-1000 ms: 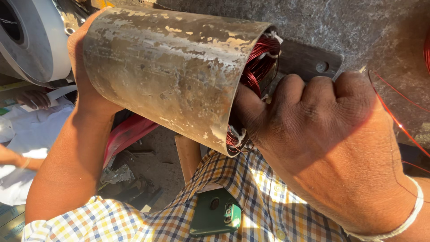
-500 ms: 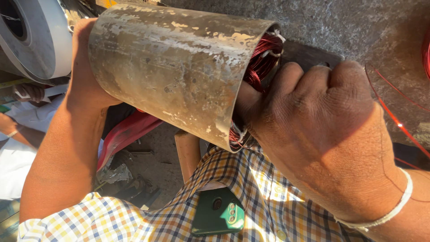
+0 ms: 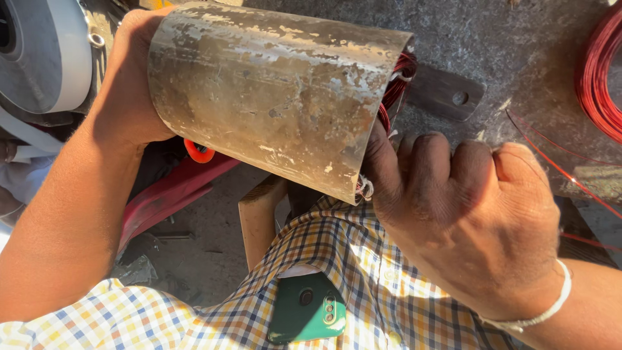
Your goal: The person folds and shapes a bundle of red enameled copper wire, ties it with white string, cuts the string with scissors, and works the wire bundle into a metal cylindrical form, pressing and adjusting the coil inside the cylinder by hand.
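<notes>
A large, worn metal cylinder (image 3: 272, 97) lies tilted above the person's lap, near the edge of a grey stone workbench (image 3: 505, 58). The right hand (image 3: 473, 220) is curled at its open end, fingers tucked into the red copper windings (image 3: 398, 81); whether they grip anything cannot be seen. The left hand (image 3: 129, 84) clasps the cylinder's far end. A green phone (image 3: 304, 314) sits in the checked shirt pocket.

cylinder (image 3: 272, 97) blocks centre, bench (image 3: 518, 52) free rt
</notes>
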